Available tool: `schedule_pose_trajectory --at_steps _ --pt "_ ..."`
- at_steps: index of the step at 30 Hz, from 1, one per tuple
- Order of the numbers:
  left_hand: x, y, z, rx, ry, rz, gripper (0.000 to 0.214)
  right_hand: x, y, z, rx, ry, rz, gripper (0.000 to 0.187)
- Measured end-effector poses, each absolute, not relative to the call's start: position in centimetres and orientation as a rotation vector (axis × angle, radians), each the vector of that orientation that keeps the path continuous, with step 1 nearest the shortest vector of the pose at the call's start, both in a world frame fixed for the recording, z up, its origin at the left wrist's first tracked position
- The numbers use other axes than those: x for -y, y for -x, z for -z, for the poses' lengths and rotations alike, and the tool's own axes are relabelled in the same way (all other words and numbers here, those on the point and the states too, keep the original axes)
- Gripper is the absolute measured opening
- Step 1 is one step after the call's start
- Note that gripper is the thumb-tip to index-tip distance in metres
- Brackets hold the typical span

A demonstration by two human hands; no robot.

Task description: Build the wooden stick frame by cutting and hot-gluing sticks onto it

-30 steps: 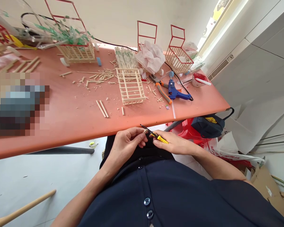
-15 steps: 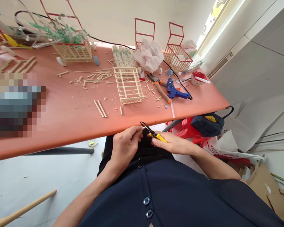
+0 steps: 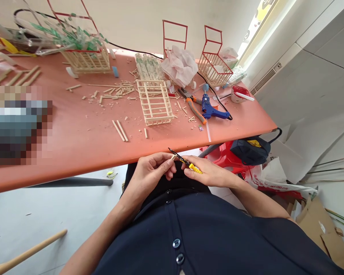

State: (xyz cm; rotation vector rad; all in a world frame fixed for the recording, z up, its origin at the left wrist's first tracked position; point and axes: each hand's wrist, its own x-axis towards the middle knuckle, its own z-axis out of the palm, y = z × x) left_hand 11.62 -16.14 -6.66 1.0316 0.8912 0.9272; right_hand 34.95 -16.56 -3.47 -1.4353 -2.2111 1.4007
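Head view: a small stick [image 3: 174,157] is pinched between the thumb and fingers of the left hand [image 3: 156,170], just off the near edge of the table [image 3: 83,152] and above the lap. Yellow-handled pliers [image 3: 195,168] are grasped in the right hand [image 3: 205,170], the fingers wrapped around the handles and the jaws pointed across toward the stick's far end; whether the wood is bitten between them cannot be told. The stick appears to be held near its end so that a short tip is left exposed to the tool, and both hands are brought close together, probably for steadiness. On the table, two longer sticks [image 3: 122,130] and one short stick [image 3: 146,133] are laid near the front edge, presumably for easy reach. A slatted wooden frame [image 3: 148,100] is set down behind them, beside scattered offcuts [image 3: 122,90]. Orange-handled pliers [image 3: 195,110] and a blue glue gun [image 3: 213,110] are placed to the right, apparently so that the space ahead of the hands is left unobstructed.
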Motion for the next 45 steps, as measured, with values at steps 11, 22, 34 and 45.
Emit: schedule_pose_trajectory --at_steps 11,22,34,45 --pt "15.8 -11.7 6.4 -0.922 -1.09 -0.893 0.041 16.3 -35.0 3.7 2.272 1.405 -1.313 0.052" --pt "15.8 -11.8 6.2 -0.93 -1.162 -0.883 0.034 16.5 -35.0 3.7 2.291 1.41 -1.281 0.053" --pt "15.9 -11.7 5.9 -0.985 -1.196 -0.86 0.028 16.9 -34.9 4.9 2.251 1.473 -1.157 0.041" --pt "16.3 -11.7 6.4 -0.962 -1.194 -0.89 0.024 17.0 -34.8 5.9 2.166 1.346 -1.066 0.025"
